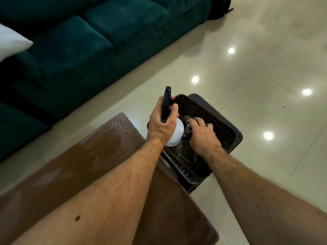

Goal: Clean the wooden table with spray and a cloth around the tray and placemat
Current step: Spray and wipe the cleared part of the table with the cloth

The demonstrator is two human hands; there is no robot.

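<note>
Wooden table (99, 156) wet, glossy | left hand (161, 123) grips white spray bottle (175, 133) | right hand (203, 137) presses cloth (188, 127) in perforated basket (208, 110)

No text, label, brand, number or sign can be read anywhere in this view; the spray bottle (174, 133) shows a plain white body and a dark, unmarked head.
</note>
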